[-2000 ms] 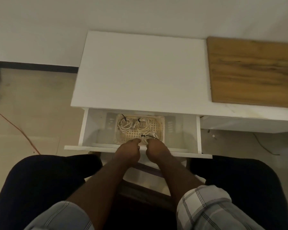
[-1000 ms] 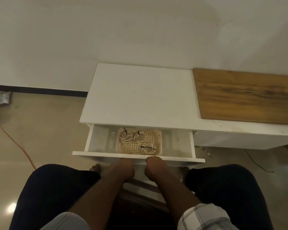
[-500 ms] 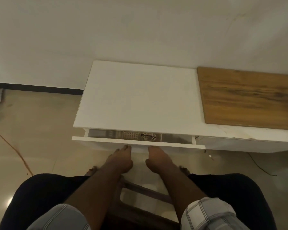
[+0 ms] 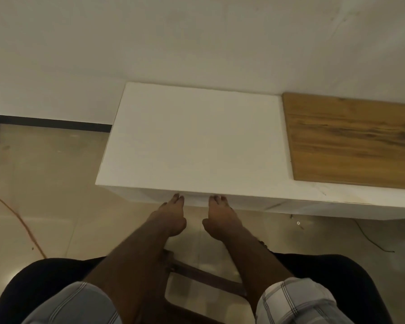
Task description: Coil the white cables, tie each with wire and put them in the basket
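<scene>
Far left, an orange cord (image 4: pixel 21 220) ran across the tiled floor (image 4: pixel 45 174), w/ a dark baseboard (image 4: pixel 47 121) along the wall (image 4: pixel 173 36) behind it. Next over, the white desk (image 4: pixel 194 141) stood against that wall, top bare, front face flush, drawer front (image 4: pixel 197 201) sitting level w/ the rest of the face. Left hand (image 4: pixel 171 218) was up against that front, fingers straight and together, tips touching the panel just under the top edge, holding nothing. Right hand (image 4: pixel 220 219) was just beside it, a small gap between the two, same story: fingers straight, tips on the panel, thumb tucked low, holding nothing. Cables and basket: not visible anywhere, can't tell from this view where they lay. Below the hands, both forearms reached out from rolled plaid sleeves (image 4: pixel 297 300), dark trousers (image 4: pixel 45 284) either side, and a dark stool bar (image 4: pixel 206 277) showed between the knees. Further right, a wood panel (image 4: pixel 353 139) lay flat on the desk top, touching the wall end and running out of frame. Under the desk on the right, a thin black wire (image 4: pixel 369 239) trailed over the floor, w/ a small screw-like bit (image 4: pixel 298 222) near it, too small to tell.
</scene>
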